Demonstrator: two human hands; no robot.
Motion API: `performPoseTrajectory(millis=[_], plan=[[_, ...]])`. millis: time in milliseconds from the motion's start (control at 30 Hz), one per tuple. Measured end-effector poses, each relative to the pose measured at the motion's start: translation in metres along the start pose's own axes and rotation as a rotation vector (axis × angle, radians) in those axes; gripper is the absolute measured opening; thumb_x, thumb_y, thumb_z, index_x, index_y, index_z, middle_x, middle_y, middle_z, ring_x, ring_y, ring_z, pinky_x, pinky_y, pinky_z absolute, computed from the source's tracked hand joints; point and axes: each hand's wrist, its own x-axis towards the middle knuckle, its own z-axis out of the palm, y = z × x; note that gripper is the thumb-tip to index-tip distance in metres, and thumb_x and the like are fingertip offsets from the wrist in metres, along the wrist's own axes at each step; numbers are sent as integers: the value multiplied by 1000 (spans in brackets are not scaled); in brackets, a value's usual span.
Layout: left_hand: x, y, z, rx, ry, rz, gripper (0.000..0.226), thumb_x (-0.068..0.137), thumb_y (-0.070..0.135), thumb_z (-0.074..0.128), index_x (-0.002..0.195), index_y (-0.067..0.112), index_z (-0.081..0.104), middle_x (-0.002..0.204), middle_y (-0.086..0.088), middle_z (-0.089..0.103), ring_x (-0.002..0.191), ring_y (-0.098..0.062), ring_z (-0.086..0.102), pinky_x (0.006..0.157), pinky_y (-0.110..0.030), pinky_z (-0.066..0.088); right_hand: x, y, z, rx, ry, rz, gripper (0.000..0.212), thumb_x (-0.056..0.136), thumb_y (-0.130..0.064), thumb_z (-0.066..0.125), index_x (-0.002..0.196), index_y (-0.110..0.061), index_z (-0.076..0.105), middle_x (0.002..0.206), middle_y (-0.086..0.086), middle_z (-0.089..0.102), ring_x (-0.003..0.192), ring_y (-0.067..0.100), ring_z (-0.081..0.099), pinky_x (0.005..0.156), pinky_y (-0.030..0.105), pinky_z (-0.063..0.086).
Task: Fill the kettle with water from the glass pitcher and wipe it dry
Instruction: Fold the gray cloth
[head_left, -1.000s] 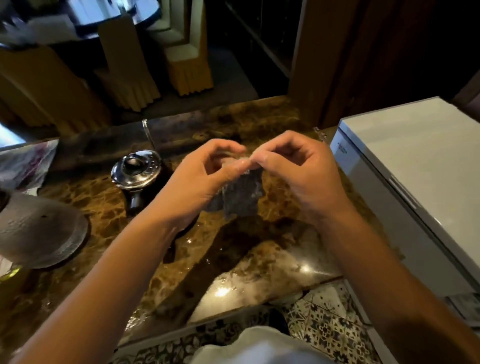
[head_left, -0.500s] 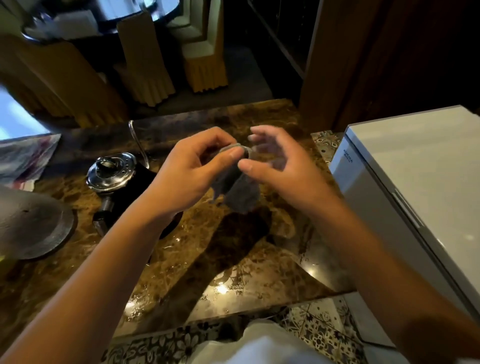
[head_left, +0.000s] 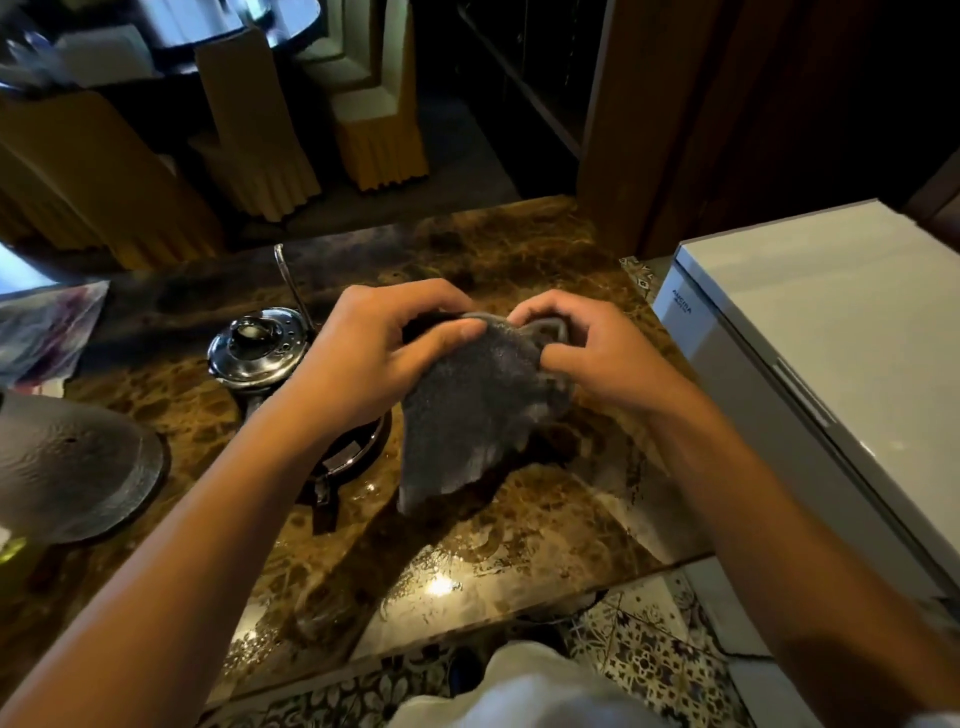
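The black electric kettle with its shiny steel lid (head_left: 258, 347) sits on the brown marble counter (head_left: 519, 545), just left of my hands. My left hand (head_left: 363, 358) and right hand (head_left: 587, 353) both pinch a dark grey cloth (head_left: 467, 415) hanging beside the kettle. I judge I'm readying to wipe; next the cloth must reach the kettle.
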Motion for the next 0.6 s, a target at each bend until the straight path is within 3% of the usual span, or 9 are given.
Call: performPoseTrajectory(millis=[33, 100, 200, 333, 400, 500, 600], plan=[[-2, -2, -1, -8, -14, 0, 13, 99, 32, 64, 111, 31, 69, 102, 24, 67, 99, 5, 66, 79, -10, 51, -2, -3, 3, 42, -42, -8, 29, 88, 1, 66, 104, -22, 73, 101, -10, 72, 93, 1, 68, 79, 22, 55], [-2, -5, 1, -6, 16, -5, 17, 97, 34, 65, 110, 27, 73, 99, 18, 71, 96, 1, 68, 79, -16, 54, -3, -4, 4, 9, -51, -35, 16, 95, -5, 69, 107, -14, 75, 101, -8, 74, 93, 3, 70, 79, 22, 56], [-3, -14, 6, 8, 109, -9, 23, 95, 38, 67, 107, 21, 76, 96, 11, 73, 93, -2, 69, 79, -23, 56, -2, 2, 1, -196, -55, 11, 12, 95, -13, 74, 107, -16, 77, 102, 1, 76, 96, 15, 72, 86, 36, 59], [-6, -24, 23, -94, 153, -40, 12, 94, 28, 72, 105, 24, 74, 96, 17, 71, 93, 2, 68, 79, -12, 53, -7, 13, -5, -281, -100, 86, 10, 92, -11, 74, 94, -21, 76, 96, 2, 75, 92, 20, 70, 89, 49, 58], [-2, -28, 29, -118, 164, -60, 11, 94, 30, 72, 104, 26, 74, 96, 20, 71, 92, 5, 68, 78, -9, 50, -4, 14, -12, -266, 3, 91, 13, 94, -12, 68, 91, -24, 72, 94, -3, 72, 89, 12, 68, 86, 44, 58], [12, -30, 28, -228, 182, -141, 1, 91, 37, 74, 92, 37, 74, 84, 23, 73, 85, 8, 68, 73, -6, 48, 2, 8, -34, -126, 158, 58, 17, 99, -7, 62, 94, -22, 69, 92, -9, 68, 84, -1, 64, 78, 24, 56], [25, -26, 27, -500, 69, -186, 10, 86, 51, 74, 87, 42, 78, 88, 15, 76, 82, 3, 70, 71, -9, 51, -3, -1, -72, -85, 15, -28, 14, 100, -7, 65, 99, -19, 71, 91, -16, 70, 89, 1, 66, 73, 14, 53]])
